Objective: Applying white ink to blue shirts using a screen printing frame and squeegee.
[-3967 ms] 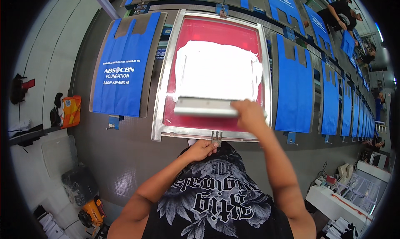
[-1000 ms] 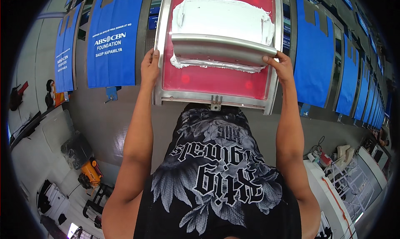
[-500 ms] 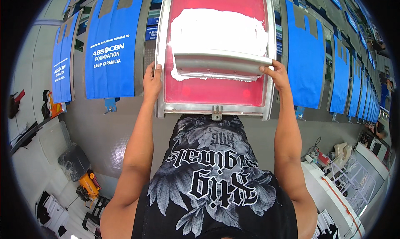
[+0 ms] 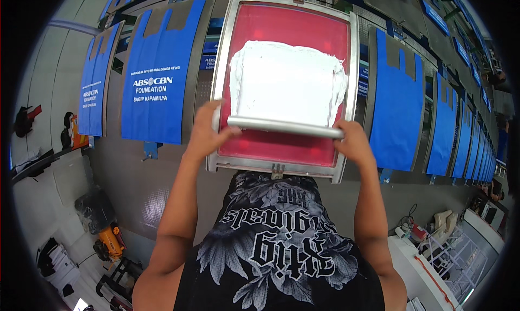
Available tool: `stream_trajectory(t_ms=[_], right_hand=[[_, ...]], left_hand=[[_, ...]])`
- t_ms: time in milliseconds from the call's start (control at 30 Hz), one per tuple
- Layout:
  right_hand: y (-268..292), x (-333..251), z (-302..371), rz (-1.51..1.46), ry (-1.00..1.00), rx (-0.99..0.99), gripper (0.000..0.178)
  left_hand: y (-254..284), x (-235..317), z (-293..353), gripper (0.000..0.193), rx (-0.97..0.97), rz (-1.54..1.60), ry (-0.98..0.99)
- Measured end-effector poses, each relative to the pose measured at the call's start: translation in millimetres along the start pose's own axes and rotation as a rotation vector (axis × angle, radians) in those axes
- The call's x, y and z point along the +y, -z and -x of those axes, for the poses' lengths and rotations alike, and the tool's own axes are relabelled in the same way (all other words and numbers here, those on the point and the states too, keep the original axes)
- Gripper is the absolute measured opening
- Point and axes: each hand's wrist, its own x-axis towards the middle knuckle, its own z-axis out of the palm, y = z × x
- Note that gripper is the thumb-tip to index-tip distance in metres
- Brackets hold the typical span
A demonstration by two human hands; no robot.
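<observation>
In front of me lies a screen-printing frame (image 4: 218,89) with metal rails and a pink-red mesh. White ink (image 4: 287,83) covers the middle of the mesh. Across the ink's near edge, a long metal squeegee (image 4: 284,125) sits slightly tilted, its right end lower. My right hand (image 4: 355,143) grips the right end of the squeegee. Over the frame's left rail is my left hand (image 4: 208,129), its thumb apart from the fingers and close to the squeegee's left end. Whether that thumb touches the squeegee I cannot tell.
Blue bags (image 4: 157,78) with white print lie on boards to the left. More blue bags (image 4: 398,99), showing no print, run in a row to the right. A metal clip (image 4: 278,170) sits at the frame's near edge. An orange machine (image 4: 111,243) stands at lower left.
My right hand has drawn the squeegee toward me and tipped it, uncovering more white ink. My left hand has opened and shifted from the rail toward the squeegee's left end. The view has shifted.
</observation>
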Motion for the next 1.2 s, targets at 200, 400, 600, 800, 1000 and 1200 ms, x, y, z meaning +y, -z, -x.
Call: stream_trajectory(t_ms=[200,400,600,800,1000,1200], right_hand=[[-16,-27,8,0.052,0.11,0.061,0.034],[20,-22,-88,0.236,0.27,0.32,0.04],[-58,-9,-59,0.479,0.226,0.242,0.026],[-36,-48,49,0.137,0.274,0.24,0.034],[-46,-36,38,0.138,0.273,0.317,0.044],[15,-10,-113,0.268,0.211,0.324,0.043]], left_hand=[[-3,12,-35,0.029,-0.513,-0.32,-0.237],[-19,-5,-114,0.031,-0.171,-0.293,-0.299],[-62,-38,-46,0.049,-0.25,-0.335,-0.259],[-8,11,52,0.044,-0.32,-0.278,-0.2],[-25,-1,45,0.041,-0.16,-0.278,-0.269],[-42,0,-134,0.035,-0.229,-0.327,-0.118]])
